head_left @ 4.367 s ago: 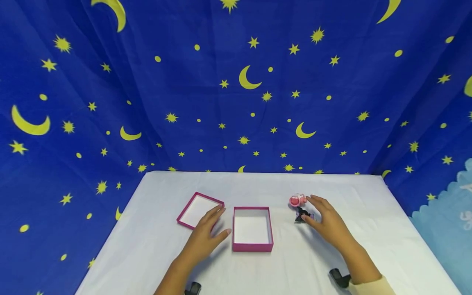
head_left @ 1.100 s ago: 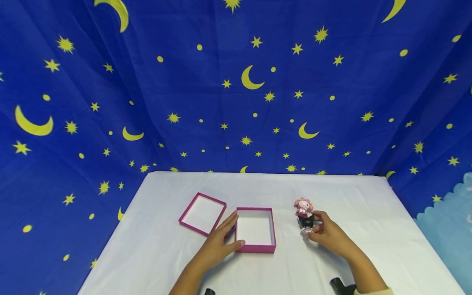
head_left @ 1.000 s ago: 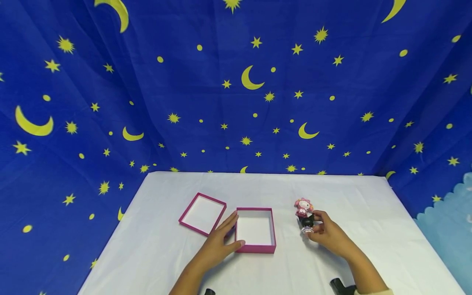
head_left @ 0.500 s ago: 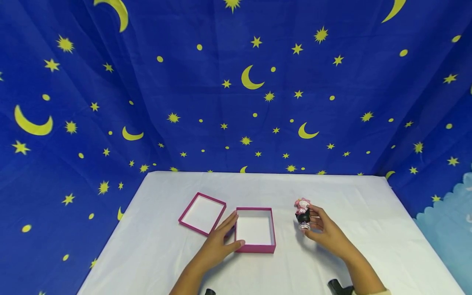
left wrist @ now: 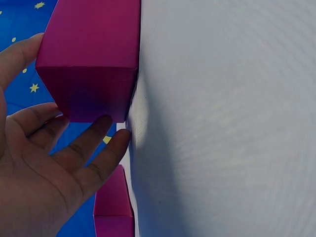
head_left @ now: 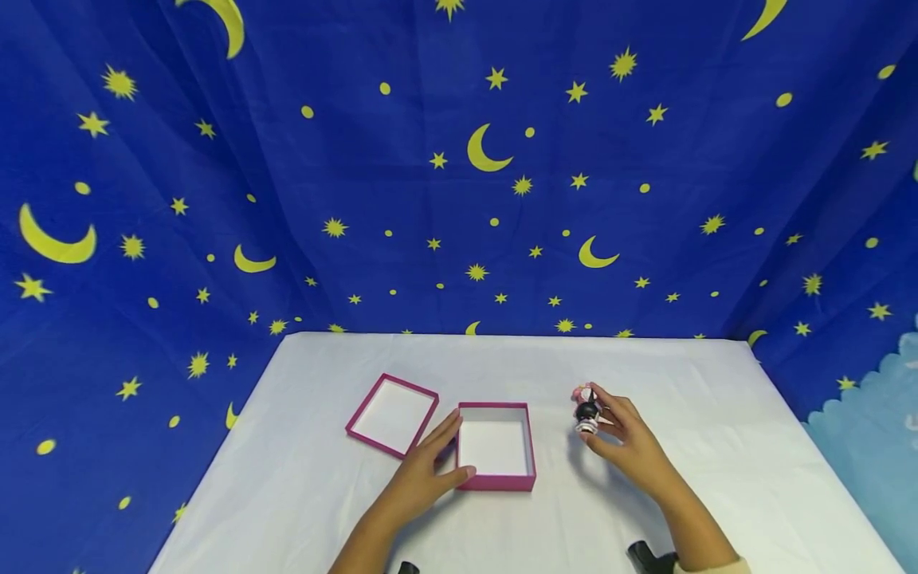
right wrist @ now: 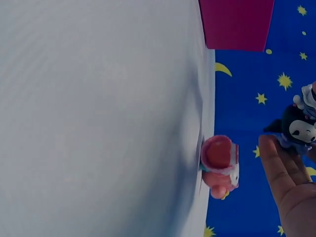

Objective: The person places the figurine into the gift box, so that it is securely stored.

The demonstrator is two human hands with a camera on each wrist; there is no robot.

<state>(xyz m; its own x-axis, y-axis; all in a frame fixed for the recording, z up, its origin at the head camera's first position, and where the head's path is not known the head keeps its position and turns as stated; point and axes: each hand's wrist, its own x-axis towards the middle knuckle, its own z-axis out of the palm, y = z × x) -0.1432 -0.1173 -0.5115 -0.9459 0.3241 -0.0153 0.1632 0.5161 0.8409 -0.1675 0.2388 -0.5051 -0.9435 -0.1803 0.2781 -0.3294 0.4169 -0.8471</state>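
Holding: R hand [head_left: 634, 448], thumb & fingers pinching 1 dark fig. [head_left: 586, 412] above white cloth [head_left: 717, 446], right of box [head_left: 498, 483]. Head view, cont'd: 1 pink fig. [head_left: 578, 392], just beyond dark fig., partly overlapped by it; box open, magenta, white floor visible (shown only here); 1 lid [head_left: 390, 414], hollow side up, left of box; L hand [head_left: 423, 481], fingers spread wide along box's left wall. Risk, est.: dark fig. is small, odd-shaped; loose pinch could let it twist or drop. L wrist view: box's outer wall w/ fingertips at it, interior not shown; contact looks light, so a bump could prob. shift box. R wrist view: clear gap btwn dark fig. & pink fig., which head view hides; pink fig. rests on cloth, untouched. Risk, est.: low sweep of R hand could knock it.
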